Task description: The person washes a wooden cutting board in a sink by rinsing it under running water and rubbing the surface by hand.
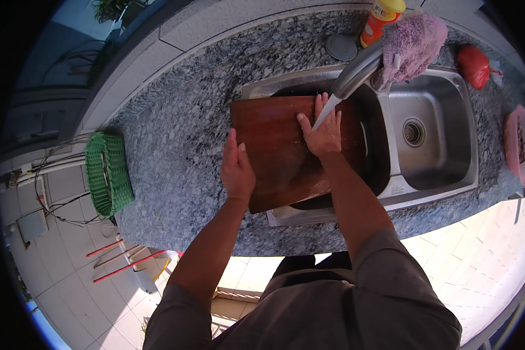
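Observation:
A reddish-brown wooden board (280,148) lies slanted over the left basin of a stainless steel double sink (393,190), its left part reaching over the counter. At its left edge, my left hand (238,173) holds on, thumb near the top face and fingers along the side. My right hand (325,133) rests palm down on the board, fingers spread. Water (326,113) runs from the metal faucet (356,72) onto that hand. Beneath the board sits a dark basin (376,148), mostly covered.
A pink cloth (413,46) hangs over the faucet. Behind it stand a yellow-and-orange bottle (380,22) and a grey round lid (341,47). A red plastic bag (474,65) and pink container (517,144) are at right; a green woven basket (109,175) is on the granite counter's (170,144) left end.

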A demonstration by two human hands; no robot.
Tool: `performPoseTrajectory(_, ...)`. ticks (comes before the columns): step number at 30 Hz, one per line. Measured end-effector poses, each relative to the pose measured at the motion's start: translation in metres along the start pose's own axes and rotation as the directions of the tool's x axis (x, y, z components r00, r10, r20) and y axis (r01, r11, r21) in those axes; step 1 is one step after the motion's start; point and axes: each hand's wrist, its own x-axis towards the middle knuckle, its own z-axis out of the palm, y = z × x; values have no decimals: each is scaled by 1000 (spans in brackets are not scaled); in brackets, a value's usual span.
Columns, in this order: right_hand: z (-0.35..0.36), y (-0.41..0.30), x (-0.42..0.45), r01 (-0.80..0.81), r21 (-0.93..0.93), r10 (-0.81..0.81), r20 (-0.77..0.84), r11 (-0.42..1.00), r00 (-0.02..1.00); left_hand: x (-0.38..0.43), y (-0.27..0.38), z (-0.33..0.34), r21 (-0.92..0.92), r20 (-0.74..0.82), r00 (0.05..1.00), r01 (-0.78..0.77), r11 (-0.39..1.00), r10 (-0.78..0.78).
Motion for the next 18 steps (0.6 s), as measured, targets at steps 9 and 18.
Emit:
performPoseTrajectory(9,13,-35,-117,-63,48,64,-13,997,998,-1,-2,-4,4,-4,999,40,999,-40)
performPoseTrajectory(18,-6,-117,-52,509,191,-525,42,839,850,-6,-7,-1,-215,-1,992,124,969,-127)
